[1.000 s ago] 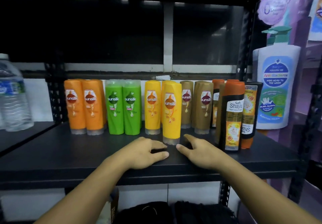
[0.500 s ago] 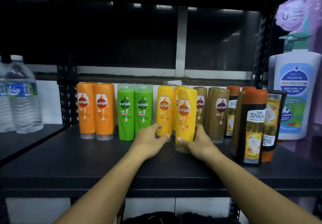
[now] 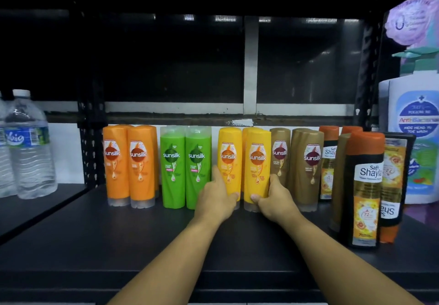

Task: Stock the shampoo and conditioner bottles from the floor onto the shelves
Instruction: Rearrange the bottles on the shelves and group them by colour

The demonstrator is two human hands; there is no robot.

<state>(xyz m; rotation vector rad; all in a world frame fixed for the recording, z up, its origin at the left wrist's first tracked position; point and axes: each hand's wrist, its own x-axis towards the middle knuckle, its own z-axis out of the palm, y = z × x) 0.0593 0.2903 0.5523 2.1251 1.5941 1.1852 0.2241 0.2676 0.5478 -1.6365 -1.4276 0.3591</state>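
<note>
Left yellow bottle (image 3: 229, 160), right yellow bottle (image 3: 257, 160) upright on shelf (image 3: 142, 238), between green bottles (image 3: 186, 167) and brown bottles (image 3: 306, 167). Left hand (image 3: 215, 201) fingers curled round first, right hand (image 3: 274, 201) round second. Step: likely squaring row. Next: gentle push back, flush with neighbours.

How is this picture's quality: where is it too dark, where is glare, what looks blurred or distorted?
Head view: the upper half is almost black, with small glare spots near the top; the yellow bottles, gripped by the left hand and right hand, are lit with readable labels; the pump bottle at the right edge is soft and stretched.
</note>
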